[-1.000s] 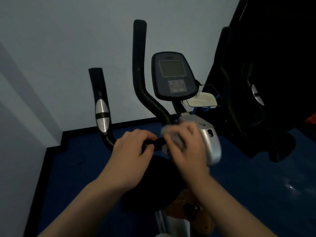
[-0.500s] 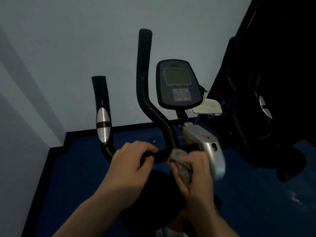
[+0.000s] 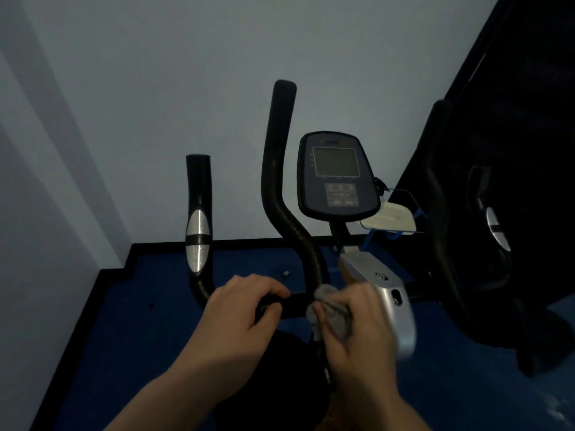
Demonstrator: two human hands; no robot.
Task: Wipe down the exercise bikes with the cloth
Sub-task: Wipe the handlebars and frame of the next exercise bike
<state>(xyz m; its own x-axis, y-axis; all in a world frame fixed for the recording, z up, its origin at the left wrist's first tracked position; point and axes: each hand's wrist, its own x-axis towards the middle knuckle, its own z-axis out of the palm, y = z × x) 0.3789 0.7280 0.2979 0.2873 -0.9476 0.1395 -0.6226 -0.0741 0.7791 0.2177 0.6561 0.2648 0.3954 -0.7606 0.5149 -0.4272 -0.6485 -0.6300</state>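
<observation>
Both hands on handlebar (image 3: pixel 292 301) (right hand (image 3: pixel 357 331) clutching cloth (image 3: pixel 331 315)).

Console (image 3: pixel 337 175) right of handlebar (image 3: pixel 280 169)

Dim gym corner, pale walls over blue floor.

Pale grey-blue wall (image 3: pixel 155 88) behind, meeting a second wall (image 3: pixel 37 244) at left, with a soft diagonal shadow across that corner. Black skirting strip (image 3: pixel 174 244) along the wall foot, stepped at the corner. Dark blue floor (image 3: pixel 130 321) below, dotted with a few small marks, glossy with a faint reflection at lower right. Small cream tray-like piece (image 3: pixel 392 217) on a thin blue wire frame (image 3: pixel 370 241), low against the wall, right of centre. Right side lost in deep shadow, details not readable.
</observation>
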